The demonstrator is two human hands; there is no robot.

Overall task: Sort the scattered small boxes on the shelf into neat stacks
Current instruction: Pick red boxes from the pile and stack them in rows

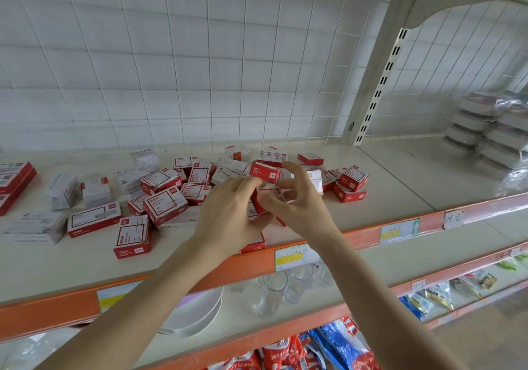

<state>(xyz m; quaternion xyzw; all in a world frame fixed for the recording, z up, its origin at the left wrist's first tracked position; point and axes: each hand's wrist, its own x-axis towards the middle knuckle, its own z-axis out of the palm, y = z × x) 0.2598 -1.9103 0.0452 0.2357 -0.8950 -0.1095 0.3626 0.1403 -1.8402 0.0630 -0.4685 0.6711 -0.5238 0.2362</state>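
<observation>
white boxes (230, 166), marked "STAPLES"

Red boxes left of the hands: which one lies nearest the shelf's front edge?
The red box in front of the pile; the others lie further back.

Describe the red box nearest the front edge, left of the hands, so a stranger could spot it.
Find the cream shelf with the orange front strip. Left of the left forearm, the scattered red-and-white boxes thin out toward that strip. The target box is the one furthest forward there, white label panel up, a red side facing you.
</observation>
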